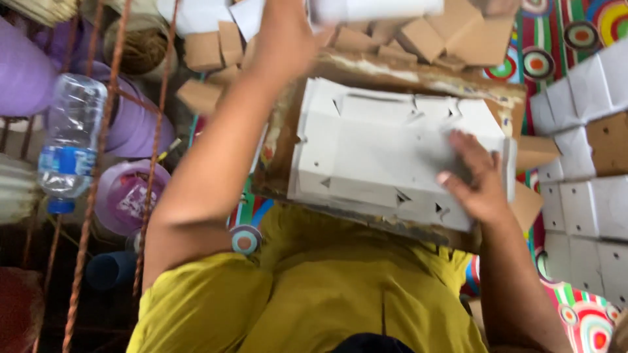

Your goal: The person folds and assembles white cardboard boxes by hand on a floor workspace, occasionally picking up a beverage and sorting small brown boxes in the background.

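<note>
A stack of flat white die-cut card sheets (379,150) lies on a worn wooden board (405,72) across my lap. My right hand (476,180) rests flat on the right end of the top sheet, fingers spread and pointing left. My left hand (288,33) is raised at the top of the view, above the board's far edge. Its fingers are closed on a white folded card piece (373,9) that runs off the top edge. Behind it lies a heap of small folded brown-and-white boxes (432,33).
Folded white boxes (589,163) are stacked at the right on a mat with colourful circles (589,320). At the left are rusty metal rods (91,196), a clear plastic water bottle (69,140), purple plastic containers (127,124) and a ball of twine (140,49).
</note>
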